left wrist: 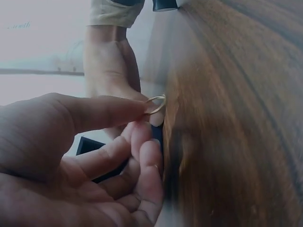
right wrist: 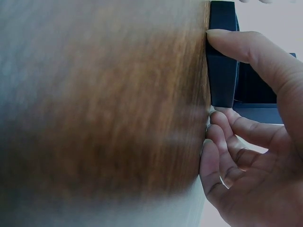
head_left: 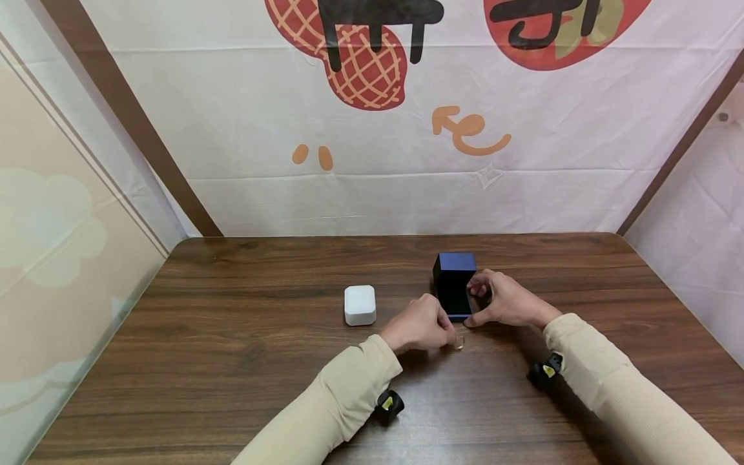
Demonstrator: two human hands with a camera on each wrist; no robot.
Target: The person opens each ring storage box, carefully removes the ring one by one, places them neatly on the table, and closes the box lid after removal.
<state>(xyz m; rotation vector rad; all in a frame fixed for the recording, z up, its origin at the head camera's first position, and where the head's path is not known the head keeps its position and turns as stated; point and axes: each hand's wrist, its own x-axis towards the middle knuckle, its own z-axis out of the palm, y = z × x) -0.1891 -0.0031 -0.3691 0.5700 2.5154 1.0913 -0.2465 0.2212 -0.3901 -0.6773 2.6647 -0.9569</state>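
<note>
A thin gold ring [left wrist: 156, 111] is pinched at its edge between the thumb and forefinger of my left hand [head_left: 420, 324]. It is close to the tabletop, just in front of an opened dark-blue ring box [head_left: 457, 261]. The box's lid stands upright and its black inside faces me. My right hand [head_left: 507, 301] grips the box's base [right wrist: 222, 78], thumb on the front corner and fingertips at the right side. In the left wrist view, the left hand's other fingers are curled below the ring and partly cover the box.
A small white box [head_left: 360, 305] with rounded corners sits to the left of the ring box on the brown wooden table [head_left: 232, 336]. Behind the table's far edge hangs a printed white cloth [head_left: 244, 129]. Each wrist carries a small black camera [head_left: 389, 405].
</note>
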